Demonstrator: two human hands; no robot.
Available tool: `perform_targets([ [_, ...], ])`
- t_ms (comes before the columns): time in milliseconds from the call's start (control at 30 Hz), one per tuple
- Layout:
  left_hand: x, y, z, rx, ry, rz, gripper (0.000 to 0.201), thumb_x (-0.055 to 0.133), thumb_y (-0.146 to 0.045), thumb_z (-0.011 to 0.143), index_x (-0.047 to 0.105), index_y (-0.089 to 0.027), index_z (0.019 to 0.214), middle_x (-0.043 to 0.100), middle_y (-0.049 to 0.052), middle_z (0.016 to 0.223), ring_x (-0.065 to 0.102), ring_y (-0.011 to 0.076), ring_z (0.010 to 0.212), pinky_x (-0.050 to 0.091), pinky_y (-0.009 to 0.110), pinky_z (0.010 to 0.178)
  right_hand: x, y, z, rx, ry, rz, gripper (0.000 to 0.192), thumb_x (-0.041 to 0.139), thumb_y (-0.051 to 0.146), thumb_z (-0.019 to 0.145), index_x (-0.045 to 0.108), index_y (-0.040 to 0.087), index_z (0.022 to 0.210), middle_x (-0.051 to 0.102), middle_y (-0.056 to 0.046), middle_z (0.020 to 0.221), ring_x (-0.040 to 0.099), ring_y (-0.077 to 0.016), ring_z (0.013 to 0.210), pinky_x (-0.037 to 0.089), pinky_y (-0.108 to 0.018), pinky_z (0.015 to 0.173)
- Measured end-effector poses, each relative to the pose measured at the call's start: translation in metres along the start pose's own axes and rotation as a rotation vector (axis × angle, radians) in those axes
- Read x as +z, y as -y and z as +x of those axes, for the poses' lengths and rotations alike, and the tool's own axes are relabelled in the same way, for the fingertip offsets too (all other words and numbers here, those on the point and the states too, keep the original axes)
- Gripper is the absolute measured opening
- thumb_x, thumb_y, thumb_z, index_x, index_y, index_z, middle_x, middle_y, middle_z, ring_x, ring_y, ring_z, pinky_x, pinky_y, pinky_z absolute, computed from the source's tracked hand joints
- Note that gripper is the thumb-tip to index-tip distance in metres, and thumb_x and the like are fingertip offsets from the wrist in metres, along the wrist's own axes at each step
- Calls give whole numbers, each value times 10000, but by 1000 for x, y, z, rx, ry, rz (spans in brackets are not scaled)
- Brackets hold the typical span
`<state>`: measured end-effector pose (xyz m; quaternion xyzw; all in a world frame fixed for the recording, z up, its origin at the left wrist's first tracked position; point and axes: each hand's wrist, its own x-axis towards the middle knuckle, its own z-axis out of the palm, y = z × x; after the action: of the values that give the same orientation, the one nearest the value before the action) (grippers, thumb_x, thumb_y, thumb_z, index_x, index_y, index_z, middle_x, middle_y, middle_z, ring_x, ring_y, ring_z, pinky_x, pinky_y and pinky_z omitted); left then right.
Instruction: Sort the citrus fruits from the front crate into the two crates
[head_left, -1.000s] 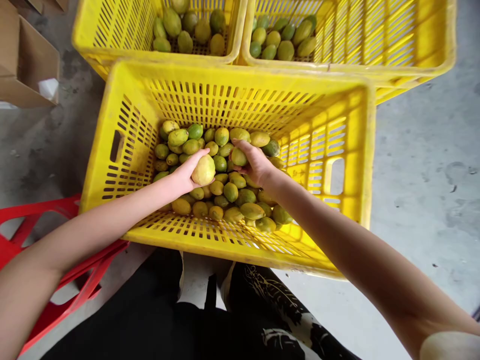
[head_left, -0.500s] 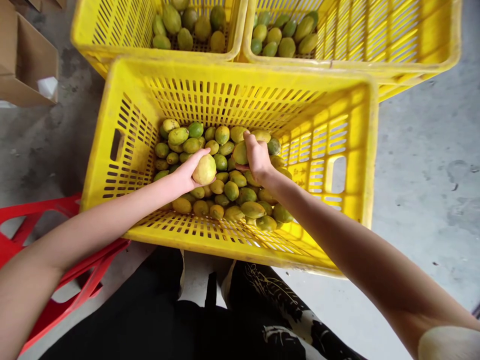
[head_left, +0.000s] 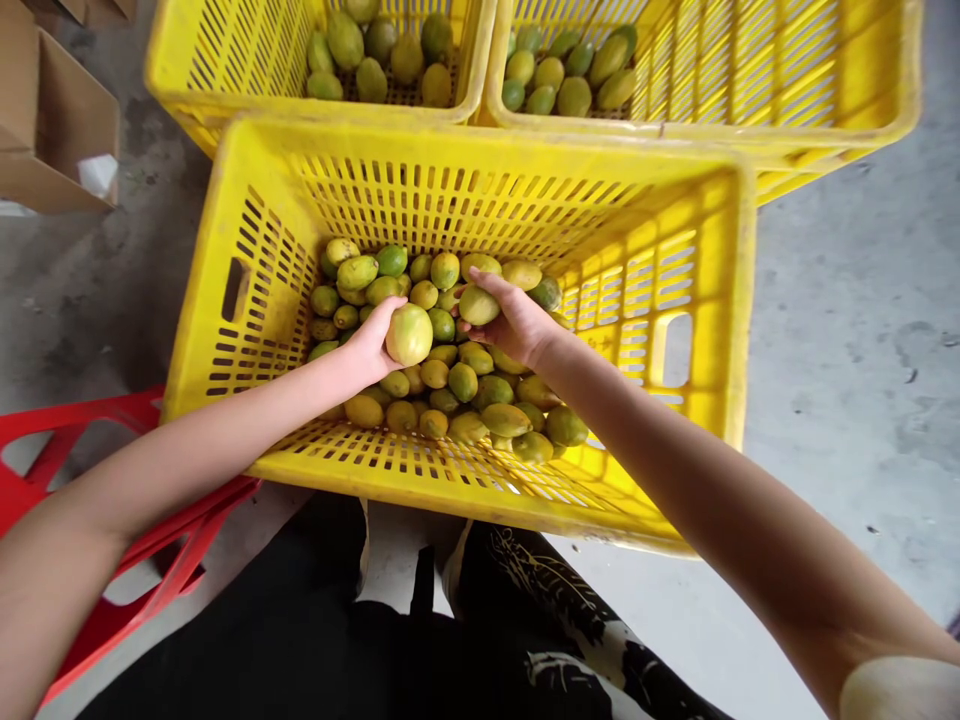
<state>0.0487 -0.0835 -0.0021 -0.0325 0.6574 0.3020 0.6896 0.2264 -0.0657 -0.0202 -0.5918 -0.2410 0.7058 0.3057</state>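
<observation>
Here, at the far left edge, a cardboard box [head_left: 52, 130] sits on the grey concrete floor [head_left: 847, 330], and below it a red plastic frame [head_left: 67, 440] pokes out beside the person's left arm. Moving inward, a large yellow slotted crate [head_left: 247, 230] fills the middle of the view, its bottom covered with a heap of small green and yellow fruits [head_left: 465, 400]. The left hand [head_left: 367, 345] reaches into the crate from the left and is closed around a round pale-yellow fruit [head_left: 409, 333], fingers curled under and behind it, holding it just above the heap. Just to its right, almost touching it, the right hand [head_left: 517, 322] grips a smaller yellow-green fruit [head_left: 478, 305], thumb on top and fingers wrapped beneath, also lifted slightly over the pile. Both held fruits sit near the centre of the crate, close together. Behind the crate stand two more yellow crates: the rear left crate [head_left: 225, 60] holds larger green fruits, and the rear right crate [head_left: 825, 70] holds a few more in its left corner. The person's dark trousers [head_left: 315, 640] show at the bottom
</observation>
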Motion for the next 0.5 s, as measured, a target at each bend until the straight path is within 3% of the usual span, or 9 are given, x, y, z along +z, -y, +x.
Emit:
perform_targets([
  [100,-1,-1,-3,-22,14,-23,207,688,-415,1080,719,-246,1196,755,27,892,746,209,714,671,289,637,1,1,-1,66,1,55,361,671,562,1059,617,246,892,678,-46,784,578,-186,635,437,-291,540],
  [200,-1,-1,-5,-27,24,-15,237,687,-442,1080,721,-237,1192,750,39,873,731,209,670,667,295,603,2,-1,-2,23,-27,43,286,766,492,1013,624,254,944,675,-28,786,586,-196,684,481,-320,604],
  [333,-1,1,-3,-15,29,10,266,783,-462,1032,731,-249,1183,743,34,853,737,214,653,656,295,590,1,-4,-3,-31,42,57,307,899,424,913,654,248,969,696,-2,843,553,-158,693,467,-291,603],
  [500,-3,3,4,28,31,128,351,929,-462,930,742,-270,1156,739,28,824,760,226,695,645,289,601,4,-5,-2,15,5,26,360,805,552,995,620,246,953,667,5,783,505,-136,579,429,-282,550],
])
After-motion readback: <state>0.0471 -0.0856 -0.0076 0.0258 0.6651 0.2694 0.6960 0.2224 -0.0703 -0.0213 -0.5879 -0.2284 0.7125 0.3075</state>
